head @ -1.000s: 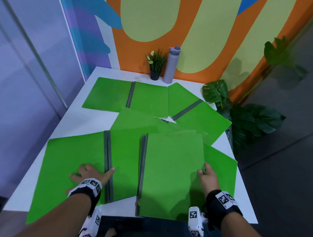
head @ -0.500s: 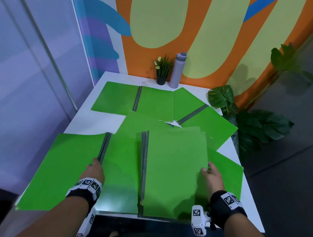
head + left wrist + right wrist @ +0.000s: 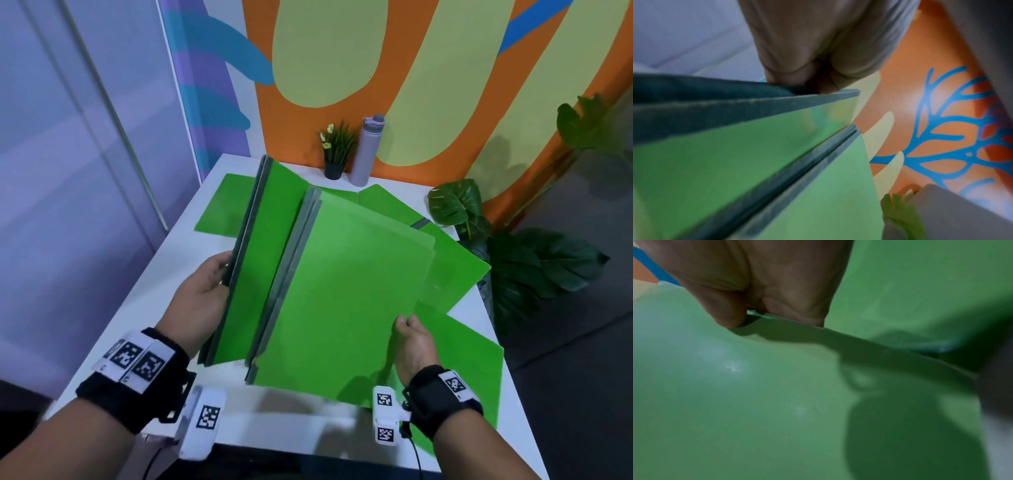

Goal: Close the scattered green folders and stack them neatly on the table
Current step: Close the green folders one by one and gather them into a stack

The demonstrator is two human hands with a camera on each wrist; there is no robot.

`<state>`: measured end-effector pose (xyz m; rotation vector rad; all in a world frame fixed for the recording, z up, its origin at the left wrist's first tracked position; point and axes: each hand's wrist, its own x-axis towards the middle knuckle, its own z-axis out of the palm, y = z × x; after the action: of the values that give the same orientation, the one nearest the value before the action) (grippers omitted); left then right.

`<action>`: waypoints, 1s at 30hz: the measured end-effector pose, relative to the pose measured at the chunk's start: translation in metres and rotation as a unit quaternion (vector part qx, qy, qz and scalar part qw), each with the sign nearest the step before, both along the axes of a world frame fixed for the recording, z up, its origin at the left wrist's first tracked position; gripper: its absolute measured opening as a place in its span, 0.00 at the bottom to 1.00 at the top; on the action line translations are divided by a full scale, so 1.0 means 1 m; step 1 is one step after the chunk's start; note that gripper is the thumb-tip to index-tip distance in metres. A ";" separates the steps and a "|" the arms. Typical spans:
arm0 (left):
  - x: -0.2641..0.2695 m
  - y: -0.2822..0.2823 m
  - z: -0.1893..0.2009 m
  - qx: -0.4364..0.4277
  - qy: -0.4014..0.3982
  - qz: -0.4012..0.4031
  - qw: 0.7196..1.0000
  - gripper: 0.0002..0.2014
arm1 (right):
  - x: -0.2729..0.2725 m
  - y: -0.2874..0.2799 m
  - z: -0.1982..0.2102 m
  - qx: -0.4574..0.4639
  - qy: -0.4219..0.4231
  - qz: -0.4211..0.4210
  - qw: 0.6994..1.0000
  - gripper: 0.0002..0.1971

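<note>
A closed green folder [image 3: 346, 294] with a grey spine lies tilted over other folders in the middle of the white table [image 3: 161, 291]. My right hand [image 3: 409, 337] pinches its right edge [image 3: 789, 318], thumb on top. My left hand [image 3: 202, 294] grips the grey spine [image 3: 735, 104] of a second green folder [image 3: 253, 274], folded shut and raised on its left side against the first. Open green folders lie flat beyond them: one at the back left [image 3: 222, 209], one at the right [image 3: 455, 267], another under my right hand [image 3: 469, 370].
A small potted plant [image 3: 335, 150] and a grey bottle [image 3: 366, 150] stand at the table's far edge against the orange wall. Large leafy plants [image 3: 513, 260] stand on the floor off the table's right side. A glass partition runs along the left.
My left hand went from lying flat on the open left folder to gripping its spine. That folder has folded shut and risen, and the closed folder in my right hand has lifted too.
</note>
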<state>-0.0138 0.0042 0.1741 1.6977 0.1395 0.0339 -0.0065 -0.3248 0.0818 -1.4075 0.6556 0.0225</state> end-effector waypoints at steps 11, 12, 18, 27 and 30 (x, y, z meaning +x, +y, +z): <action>-0.016 -0.013 -0.060 0.215 0.118 0.013 0.969 0.23 | 0.002 0.050 -0.033 -0.254 0.036 0.194 0.947 0.29; -0.015 -0.008 -0.065 0.216 0.129 0.028 0.967 0.22 | 0.000 0.047 -0.042 -0.348 0.070 0.228 0.907 0.31; -0.011 0.019 -0.094 0.179 0.195 0.097 0.959 0.21 | -0.038 0.027 -0.091 -0.493 0.168 0.423 0.741 0.46; -0.019 0.020 -0.132 0.086 0.283 0.037 0.954 0.27 | -0.047 -0.042 -0.079 -0.563 0.165 0.338 0.736 0.38; -0.019 0.015 -0.144 0.087 0.303 0.037 0.948 0.27 | -0.051 -0.031 -0.080 -0.550 0.249 0.267 0.751 0.43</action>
<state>-0.0325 0.0188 0.0300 1.8313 0.6753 -0.4362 -0.0574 -0.3562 0.0022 -2.7805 0.6936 0.5684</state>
